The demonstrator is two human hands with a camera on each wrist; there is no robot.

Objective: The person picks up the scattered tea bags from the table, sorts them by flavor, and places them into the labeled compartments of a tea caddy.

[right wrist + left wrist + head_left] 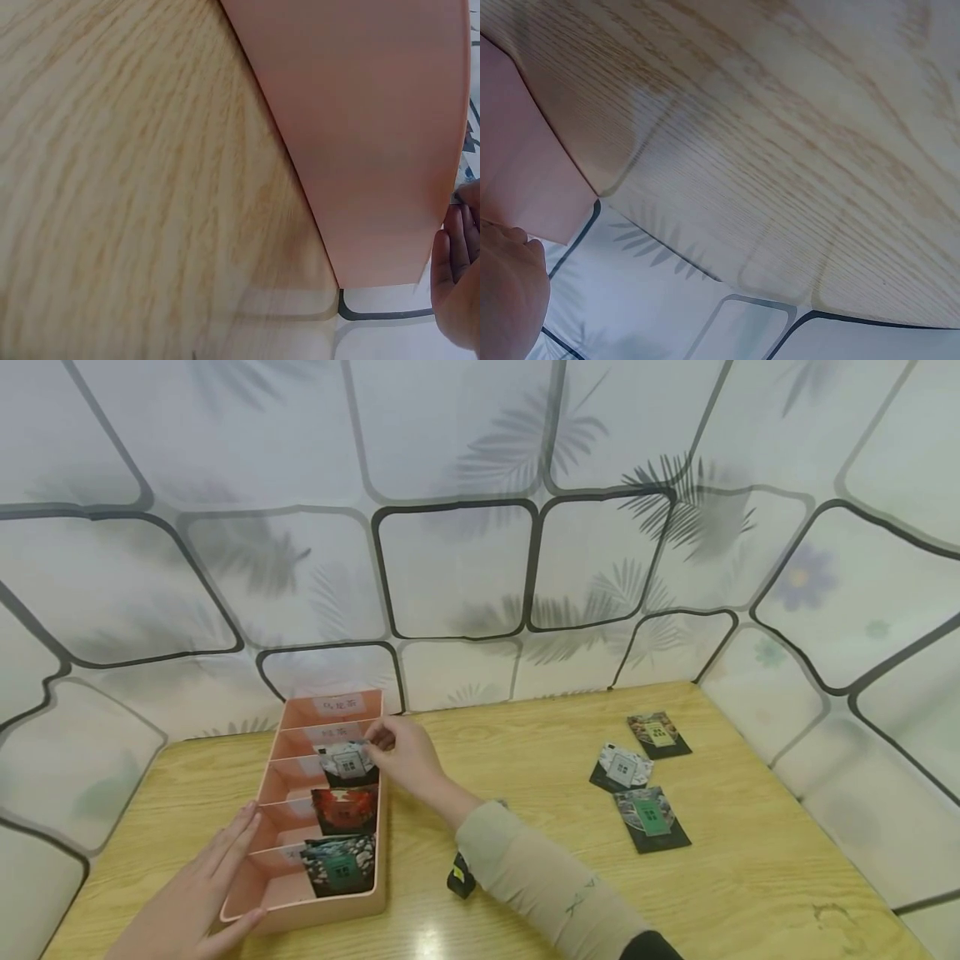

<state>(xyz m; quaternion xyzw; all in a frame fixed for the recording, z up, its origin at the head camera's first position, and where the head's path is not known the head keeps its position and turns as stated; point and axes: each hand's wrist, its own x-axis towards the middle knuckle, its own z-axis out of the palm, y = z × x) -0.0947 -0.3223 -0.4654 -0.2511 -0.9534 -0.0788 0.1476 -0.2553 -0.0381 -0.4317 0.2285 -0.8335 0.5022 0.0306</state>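
Observation:
A long pink box (pixel 322 914), split by dividers into several labelled compartments, stands on the left of the table. My left hand (pixel 191 889) rests against its front left corner, fingers stretched along the left wall and thumb by the front. With my right hand (pixel 412 760) I pinch the right edge of a white-and-black tea packet (pixel 348 766) in a middle compartment. Nearer me, a red tea packet (pixel 345 810) and a dark tea packet with a green label (pixel 341 868) lean in their compartments. Both wrist views show mostly the box's outer wall (pixel 360 112) and table.
On the right of the table lie a tea packet with a yellow label (pixel 660 733), a white-and-black one (pixel 621 768) and a green-labelled one (pixel 652 818). A small black item (pixel 461 877) is partly hidden by my right sleeve. Patterned fabric (pixel 457 577) borders the table's back.

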